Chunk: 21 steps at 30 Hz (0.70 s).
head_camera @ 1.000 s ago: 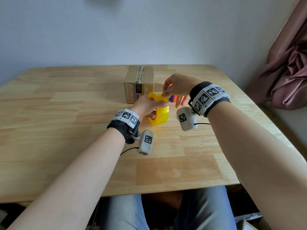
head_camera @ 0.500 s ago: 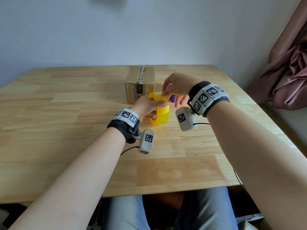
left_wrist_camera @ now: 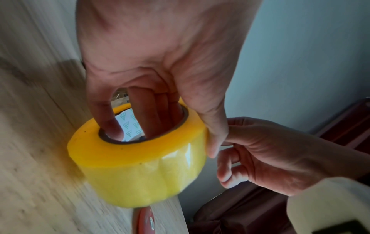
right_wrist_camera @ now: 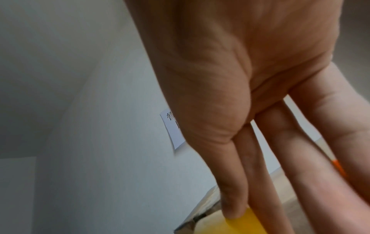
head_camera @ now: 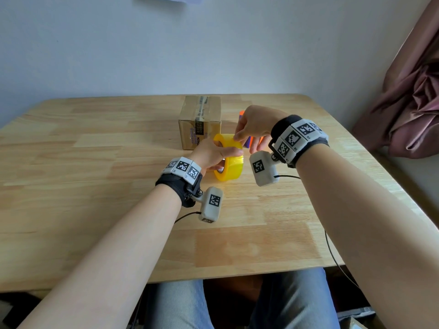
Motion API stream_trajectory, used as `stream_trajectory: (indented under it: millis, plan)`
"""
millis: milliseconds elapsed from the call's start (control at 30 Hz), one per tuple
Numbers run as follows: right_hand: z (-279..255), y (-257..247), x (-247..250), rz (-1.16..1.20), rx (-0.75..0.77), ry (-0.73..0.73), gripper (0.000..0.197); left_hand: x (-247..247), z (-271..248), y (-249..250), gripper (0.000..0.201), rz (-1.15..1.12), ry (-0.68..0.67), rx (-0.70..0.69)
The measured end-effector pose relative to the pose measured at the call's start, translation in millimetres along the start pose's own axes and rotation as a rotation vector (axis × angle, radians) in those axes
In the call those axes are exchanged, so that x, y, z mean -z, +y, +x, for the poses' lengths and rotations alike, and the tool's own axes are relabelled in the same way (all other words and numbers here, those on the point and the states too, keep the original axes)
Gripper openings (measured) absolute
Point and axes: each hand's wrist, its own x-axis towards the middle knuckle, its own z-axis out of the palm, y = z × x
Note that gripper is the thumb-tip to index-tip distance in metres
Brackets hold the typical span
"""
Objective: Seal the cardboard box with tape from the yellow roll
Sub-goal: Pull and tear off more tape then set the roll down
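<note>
A closed cardboard box (head_camera: 200,122) with old tape along its top stands at the far middle of the wooden table (head_camera: 95,186). In front of it the yellow tape roll (head_camera: 229,162) stands on edge. My left hand (head_camera: 221,155) grips the roll, fingers (left_wrist_camera: 152,114) through the core and thumb on the outer face. My right hand (head_camera: 238,136) pinches the top of the roll with thumb and forefinger. Its thumb tip presses on the yellow roll (right_wrist_camera: 306,224) in the right wrist view. No loose tape end shows.
An orange and blue object (head_camera: 248,142) lies behind my right hand, beside the box. A red round thing (left_wrist_camera: 145,221) lies near the roll. Pink cloth (head_camera: 408,103) hangs at the right, past the table edge. A paper note (right_wrist_camera: 172,131) hangs on the wall.
Both hands stay on the roll in the same spot. Only the view has shifted slightly.
</note>
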Motion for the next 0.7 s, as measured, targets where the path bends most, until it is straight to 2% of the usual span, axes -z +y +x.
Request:
stream_trajectory:
  millis: [200,333,500,700]
  plan:
    - [-1,3,-8,0.046,0.030,0.090,0.015,-1,2,3,0.066,-0.046,0.038,0.036]
    - [0,5,-9,0.039,0.029,0.123,0.012,-4,6,3,0.058,-0.053,0.047,0.027]
    - [1,7,-7,0.005,0.026,0.148,0.009,-9,8,5,0.078,-0.034,0.056,0.028]
    - [2,14,-3,0.034,0.002,0.138,0.010,-16,8,11,0.070,0.052,0.041,-0.016]
